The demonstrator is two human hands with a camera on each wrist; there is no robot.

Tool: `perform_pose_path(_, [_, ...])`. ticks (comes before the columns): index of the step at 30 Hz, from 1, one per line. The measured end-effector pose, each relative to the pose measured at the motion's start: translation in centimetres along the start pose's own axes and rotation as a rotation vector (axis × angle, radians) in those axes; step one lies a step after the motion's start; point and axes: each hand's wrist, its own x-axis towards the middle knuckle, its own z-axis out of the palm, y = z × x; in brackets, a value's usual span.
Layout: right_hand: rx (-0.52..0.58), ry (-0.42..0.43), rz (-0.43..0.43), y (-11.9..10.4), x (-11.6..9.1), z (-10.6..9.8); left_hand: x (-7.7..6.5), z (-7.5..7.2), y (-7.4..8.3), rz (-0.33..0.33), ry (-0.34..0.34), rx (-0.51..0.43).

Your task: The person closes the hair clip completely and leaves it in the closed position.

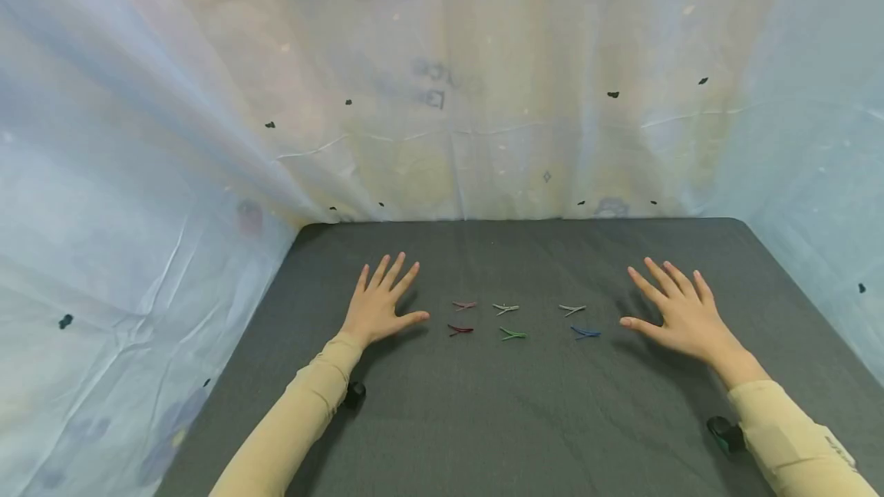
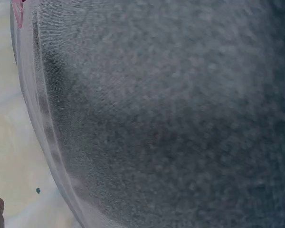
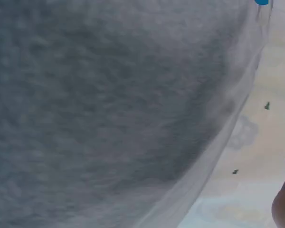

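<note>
Small slim V-shaped clips lie in two rows between my hands in the head view. In the far row are a pink clip (image 1: 465,305), a pale yellow clip (image 1: 506,308) and a whitish clip (image 1: 572,310). Nearer to me come a dark red clip (image 1: 460,330), a green clip (image 1: 513,334) and a blue clip (image 1: 585,334). My left hand (image 1: 378,307), fingers spread and holding nothing, is left of the red and pink clips. To the right of the blue clip, my right hand (image 1: 680,319) is also spread and holds nothing.
A dark grey cloth covers the table (image 1: 442,420). Pale patterned sheeting (image 1: 483,136) hangs behind it and along both sides. Dark wrist devices show under the left sleeve (image 1: 355,395) and the right sleeve (image 1: 725,433).
</note>
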Motion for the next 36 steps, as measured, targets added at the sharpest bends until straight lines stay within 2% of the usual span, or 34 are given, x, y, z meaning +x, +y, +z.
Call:
perform_pose_path(5, [-0.008,0.093,-0.064,-0.9,1.1,-1.0,0.2,-0.6,0.3,0.027,0.082,0.006])
perform_pose_path(9, [0.027,0.169,-0.102,-2.2,2.3,-1.9,0.4,-1.2,0.9,0.04,0.144,-0.019])
perform_pose_path(13, [0.089,0.244,-0.157,-4.1,3.7,-2.2,0.8,-1.9,1.9,0.032,0.175,-0.103])
perform_pose_path(17, [0.139,0.236,-0.203,-6.4,5.2,-1.8,1.2,-2.2,3.0,0.03,0.174,-0.188])
perform_pose_path(21, [0.181,0.207,-0.256,-9.1,6.9,-1.0,2.1,-1.8,4.1,0.03,0.098,-0.269])
perform_pose_path(24, [0.233,0.178,-0.275,-11.3,8.1,-0.3,2.8,-1.4,4.9,0.018,0.0,-0.38])
perform_pose_path(28, [0.285,0.089,-0.27,-14.0,9.4,0.9,3.6,-0.7,5.7,0.022,-0.099,-0.503])
perform_pose_path(32, [0.33,-0.022,-0.239,-16.1,10.6,2.4,4.3,0.1,6.3,0.045,-0.152,-0.524])
perform_pose_path(36, [0.377,-0.085,-0.19,-18.0,11.5,4.0,4.5,0.8,6.4,0.066,-0.171,-0.496])
